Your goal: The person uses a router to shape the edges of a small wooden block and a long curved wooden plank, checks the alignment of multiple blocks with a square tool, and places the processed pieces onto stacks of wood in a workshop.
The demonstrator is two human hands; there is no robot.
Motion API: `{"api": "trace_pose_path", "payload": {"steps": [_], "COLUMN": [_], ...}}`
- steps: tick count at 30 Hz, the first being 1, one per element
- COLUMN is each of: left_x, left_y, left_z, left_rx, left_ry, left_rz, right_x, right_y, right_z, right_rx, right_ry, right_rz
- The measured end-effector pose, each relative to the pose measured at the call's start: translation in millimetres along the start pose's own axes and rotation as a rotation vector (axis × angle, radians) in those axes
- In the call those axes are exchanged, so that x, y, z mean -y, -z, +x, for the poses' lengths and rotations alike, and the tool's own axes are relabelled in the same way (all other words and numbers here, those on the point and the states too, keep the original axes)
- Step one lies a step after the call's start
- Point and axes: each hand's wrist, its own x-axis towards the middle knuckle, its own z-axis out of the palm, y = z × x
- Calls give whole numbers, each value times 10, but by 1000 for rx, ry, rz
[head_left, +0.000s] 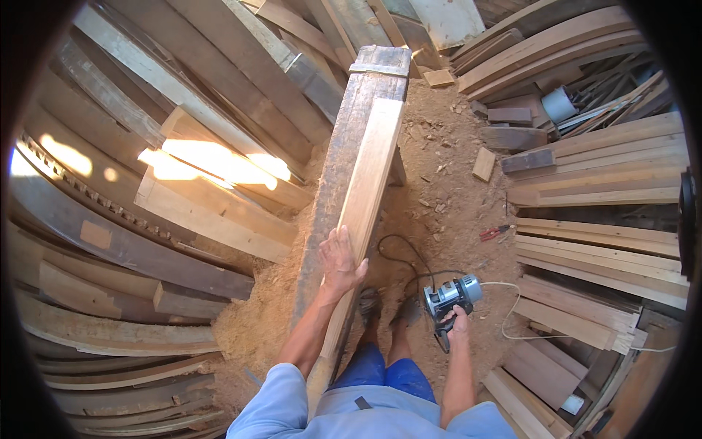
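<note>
A long pale wooden plank [369,175] lies lengthwise on a dark, worn workbench beam [344,146] running away from me. My left hand [340,260] rests flat on the near part of the plank, fingers spread over its left edge. My right hand [457,322] hangs low at my right side, gripping the handle of a grey electric hand planer [452,296]. Its black cord [402,256] loops over the sawdust floor behind it. My feet [387,307] stand beside the bench.
Stacks of boards [599,190] fill the right side, and long dark planks [146,183] the left. Wood offcuts [484,164] and red-handled pliers [494,233] lie on the sawdust floor. A white cord [512,314] trails right. A sawdust heap [256,314] sits left of the bench.
</note>
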Motion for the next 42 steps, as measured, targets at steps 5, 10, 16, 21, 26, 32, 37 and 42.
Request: {"api": "trace_pose_path", "payload": {"steps": [5, 10, 16, 21, 26, 32, 37, 42], "left_x": [-263, -277, -227, -386, 334, 726, 537, 475], "left_y": [-126, -265, -299, -323, -146, -236, -344, -261], "left_z": [643, 1091, 1099, 1135, 776, -597, -751, -753], "left_rx": [-38, -79, -62, -25, 65, 157, 153, 221], "left_ry": [22, 28, 73, 43, 181, 285, 341, 325], "left_rz": [-1, 78, 94, 105, -200, -162, -293, -296], "right_x": [51, 43, 30, 81, -191, -529, -945, -1273], "right_y": [-64, -265, -511, -714, -923, -899, -771, -601], "right_z": [-90, -495, -882, -1489, -2165, -3025, -3332, -3313], "right_rx": [1, -6, 148, 203, 377, 437, 457, 439], "right_ry": [15, 179, 360, 470, 550, 703, 772, 806], "right_rz": [-49, -254, -393, -316, -283, -323, -348, -420]}}
